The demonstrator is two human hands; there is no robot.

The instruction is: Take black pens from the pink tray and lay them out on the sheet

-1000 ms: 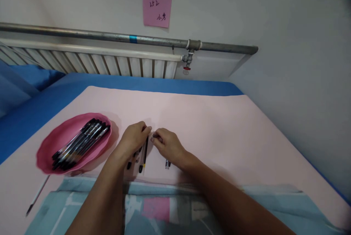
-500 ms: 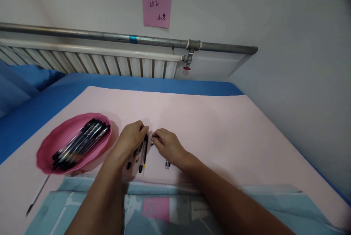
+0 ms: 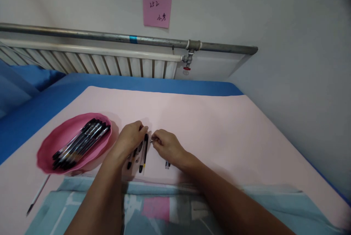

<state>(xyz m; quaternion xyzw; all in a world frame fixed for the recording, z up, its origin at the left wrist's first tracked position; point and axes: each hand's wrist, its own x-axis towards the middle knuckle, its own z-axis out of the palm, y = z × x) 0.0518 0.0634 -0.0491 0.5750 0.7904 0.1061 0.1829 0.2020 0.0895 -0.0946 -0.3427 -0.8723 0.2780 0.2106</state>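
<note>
My left hand (image 3: pixel 132 138) is closed with thumb and fingertips together, just above some pen parts. Whatever it may hold is too small to tell. My right hand (image 3: pixel 168 146) faces it with curled fingers in a pinch; a tiny dark piece (image 3: pixel 151 141) shows at the fingertips, its kind unclear. Between the hands lies a clear-barrelled pen (image 3: pixel 144 153) with black ends and a bit of yellow. More dark pen parts (image 3: pixel 131 160) lie beside it, partly covered by my left hand. A short clear-and-dark piece, like a pen cap (image 3: pixel 167 164), rests below my right hand.
On the left, a pink oval basin (image 3: pixel 44 158) holds several black-and-clear pens (image 3: pixel 82 143). A thin white stick with a dark tip (image 3: pixel 38 195) lies in front of it. The pink tabletop (image 3: pixel 219 129) has a blue border (image 3: pixel 164 85); a radiator (image 3: pixel 134 66) stands behind.
Both hands stay almost in place. The right fingers have turned slightly, and the small piece at their tips shows a little less. The pens have not moved.
</note>
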